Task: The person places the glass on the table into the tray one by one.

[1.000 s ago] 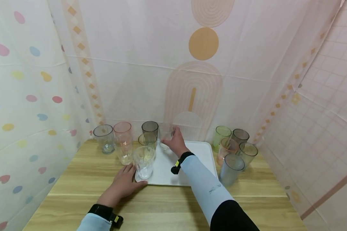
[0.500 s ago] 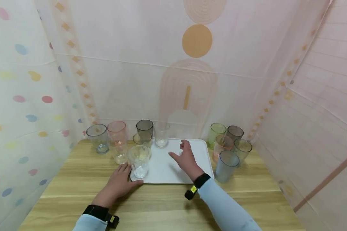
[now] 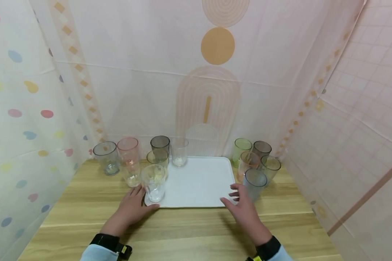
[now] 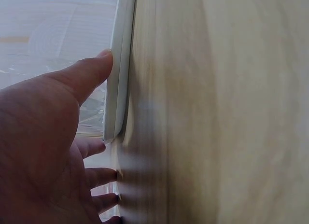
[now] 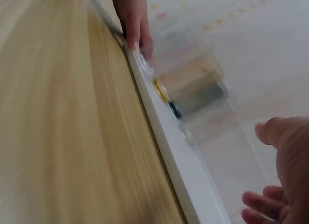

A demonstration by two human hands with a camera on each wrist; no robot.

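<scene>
My left hand [image 3: 130, 206] rests at the front left corner of a white tray [image 3: 199, 181]; in the left wrist view its thumb [image 4: 99, 69] touches the tray's edge while the fingers lie spread beside the corner. My right hand [image 3: 245, 210] holds nothing, thumb and fingers apart, in front of a bluish glass [image 3: 254, 181] just right of the tray. On the tray's left side stand a clear glass [image 3: 154, 185] at the front, a yellowish glass [image 3: 161, 159], a dark grey glass [image 3: 160, 142] and another clear glass [image 3: 179, 154] at the back.
Left of the tray stand a blue-grey glass [image 3: 106, 159], a pink glass [image 3: 129, 150] and a clear glass [image 3: 132, 175]. Right of it, a green glass [image 3: 241, 150], an orange-pink glass [image 3: 246, 166], a dark glass [image 3: 262, 146] and an olive glass [image 3: 271, 166] crowd together. Patterned cloth surrounds the wooden table [image 3: 189, 232].
My right hand has let go of the clear glass at the tray's back and moved right and toward me, to the bluish glass. My left hand stays at the tray corner.
</scene>
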